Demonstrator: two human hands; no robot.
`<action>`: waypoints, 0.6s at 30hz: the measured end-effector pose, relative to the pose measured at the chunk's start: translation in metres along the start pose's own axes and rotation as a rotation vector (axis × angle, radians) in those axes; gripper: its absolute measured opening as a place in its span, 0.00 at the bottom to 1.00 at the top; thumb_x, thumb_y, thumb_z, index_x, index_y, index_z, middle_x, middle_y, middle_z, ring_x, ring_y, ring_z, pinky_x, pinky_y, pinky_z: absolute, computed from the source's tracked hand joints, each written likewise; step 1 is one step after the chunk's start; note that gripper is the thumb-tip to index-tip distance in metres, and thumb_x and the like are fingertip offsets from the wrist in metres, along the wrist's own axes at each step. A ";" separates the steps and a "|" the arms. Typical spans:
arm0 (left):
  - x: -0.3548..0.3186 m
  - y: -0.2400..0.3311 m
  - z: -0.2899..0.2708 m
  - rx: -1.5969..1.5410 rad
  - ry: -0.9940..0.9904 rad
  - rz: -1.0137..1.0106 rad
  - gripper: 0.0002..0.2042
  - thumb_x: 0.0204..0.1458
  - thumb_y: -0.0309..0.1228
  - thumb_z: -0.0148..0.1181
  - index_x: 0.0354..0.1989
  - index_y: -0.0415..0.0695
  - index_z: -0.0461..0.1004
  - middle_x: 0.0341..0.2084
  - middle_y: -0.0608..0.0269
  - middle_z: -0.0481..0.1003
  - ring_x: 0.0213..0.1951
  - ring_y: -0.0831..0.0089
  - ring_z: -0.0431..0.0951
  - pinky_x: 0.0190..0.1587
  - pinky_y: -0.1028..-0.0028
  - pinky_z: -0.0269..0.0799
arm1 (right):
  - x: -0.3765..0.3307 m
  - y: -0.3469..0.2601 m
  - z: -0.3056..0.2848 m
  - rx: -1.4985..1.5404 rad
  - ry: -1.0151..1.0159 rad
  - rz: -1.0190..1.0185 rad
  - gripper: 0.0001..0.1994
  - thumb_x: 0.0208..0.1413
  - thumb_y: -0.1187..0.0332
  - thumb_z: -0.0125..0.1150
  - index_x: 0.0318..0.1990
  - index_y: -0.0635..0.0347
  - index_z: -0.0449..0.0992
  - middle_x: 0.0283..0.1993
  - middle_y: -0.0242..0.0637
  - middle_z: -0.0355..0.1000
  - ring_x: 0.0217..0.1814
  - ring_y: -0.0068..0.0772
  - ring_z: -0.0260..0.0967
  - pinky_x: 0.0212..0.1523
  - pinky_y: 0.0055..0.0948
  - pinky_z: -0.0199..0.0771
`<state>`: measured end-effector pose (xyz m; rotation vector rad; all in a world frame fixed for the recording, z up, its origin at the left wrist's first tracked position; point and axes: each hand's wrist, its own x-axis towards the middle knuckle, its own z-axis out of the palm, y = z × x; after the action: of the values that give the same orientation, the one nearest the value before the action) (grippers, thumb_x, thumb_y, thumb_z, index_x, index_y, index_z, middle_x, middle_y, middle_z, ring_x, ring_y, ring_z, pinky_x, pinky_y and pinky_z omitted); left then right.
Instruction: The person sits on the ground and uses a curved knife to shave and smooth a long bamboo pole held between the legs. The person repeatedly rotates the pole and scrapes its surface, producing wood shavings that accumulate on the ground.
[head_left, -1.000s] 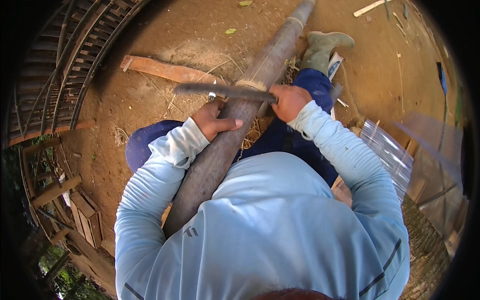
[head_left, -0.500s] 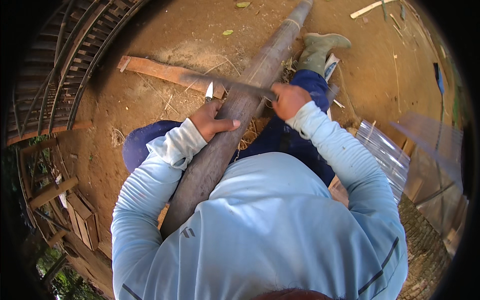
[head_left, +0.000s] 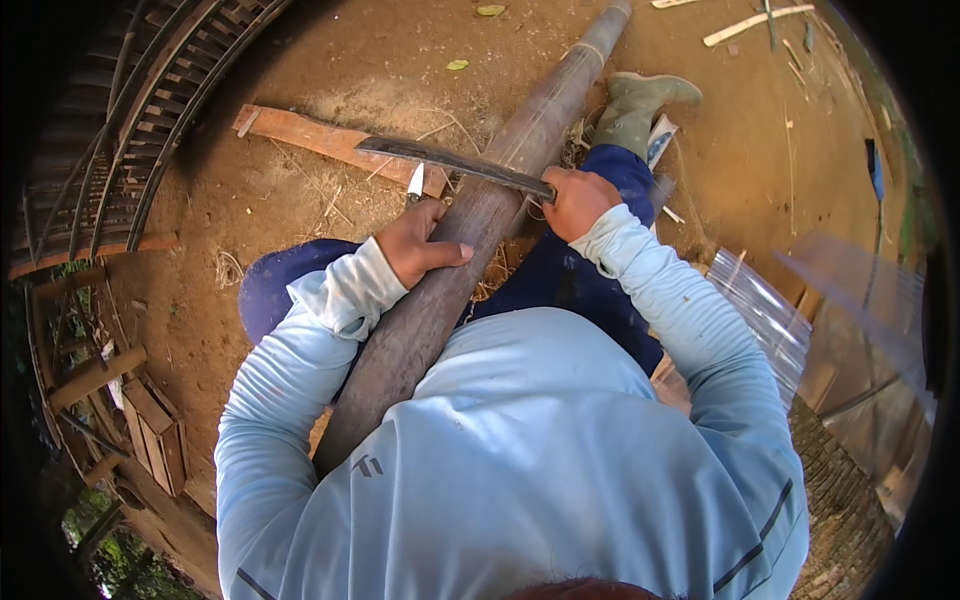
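A long, thick bamboo pole (head_left: 440, 295) runs diagonally from beside my body, across my lap, to the far right. My left hand (head_left: 420, 248) grips its left side, thumb on top and fingers partly hidden beneath. Just beyond that hand a small knife's pale blade (head_left: 416, 180) points away; whether my fingers touch its dark handle, I cannot tell. My right hand (head_left: 580, 203) is closed round the handle end of a machete (head_left: 440, 160). Its dark blade lies crosswise over the pole, tip out to the left beyond the knife.
On the ground at left lies an orange-brown plank (head_left: 300, 132). A slatted structure (head_left: 110, 130) stands at far left, with a wooden crate (head_left: 155, 435) below it. Clear corrugated sheets (head_left: 765, 315) are at right. My booted leg (head_left: 630, 115) stretches beyond the pole. Thin strips (head_left: 757, 25) lie far right.
The machete blade, blurred before, now shows sharply in nearly the same place across the pole. Both hands keep their grips; the whole view has shifted slightly.
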<state>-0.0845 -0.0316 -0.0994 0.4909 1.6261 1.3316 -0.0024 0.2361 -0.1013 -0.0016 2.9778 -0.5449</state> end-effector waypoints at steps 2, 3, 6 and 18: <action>0.000 0.007 0.000 -0.003 -0.015 -0.029 0.30 0.49 0.36 0.69 0.54 0.25 0.67 0.45 0.48 0.76 0.48 0.65 0.75 0.54 0.69 0.69 | -0.003 0.001 0.002 -0.017 0.020 -0.006 0.10 0.50 0.68 0.62 0.40 0.58 0.75 0.38 0.47 0.78 0.43 0.54 0.77 0.44 0.48 0.78; 0.000 0.009 0.003 -0.010 -0.001 0.074 0.30 0.49 0.36 0.69 0.54 0.25 0.67 0.45 0.49 0.76 0.48 0.66 0.75 0.54 0.69 0.69 | -0.009 -0.008 0.000 -0.012 0.016 -0.044 0.10 0.50 0.67 0.62 0.40 0.58 0.75 0.38 0.47 0.78 0.43 0.54 0.77 0.44 0.48 0.78; -0.002 0.011 0.011 -0.004 0.004 0.187 0.30 0.50 0.36 0.68 0.55 0.26 0.67 0.45 0.49 0.76 0.48 0.66 0.75 0.54 0.69 0.69 | -0.009 0.011 0.015 0.019 0.114 -0.035 0.09 0.50 0.67 0.64 0.38 0.57 0.75 0.35 0.49 0.77 0.39 0.56 0.76 0.42 0.49 0.76; -0.006 0.004 0.011 -0.089 0.046 0.153 0.29 0.47 0.36 0.67 0.54 0.27 0.69 0.42 0.51 0.77 0.44 0.68 0.77 0.50 0.68 0.72 | -0.009 -0.004 -0.001 0.021 0.012 -0.081 0.09 0.49 0.67 0.64 0.37 0.57 0.74 0.34 0.50 0.75 0.39 0.58 0.75 0.41 0.50 0.75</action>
<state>-0.0731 -0.0292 -0.0929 0.5427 1.5851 1.5316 0.0067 0.2332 -0.0976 -0.1177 2.9942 -0.5878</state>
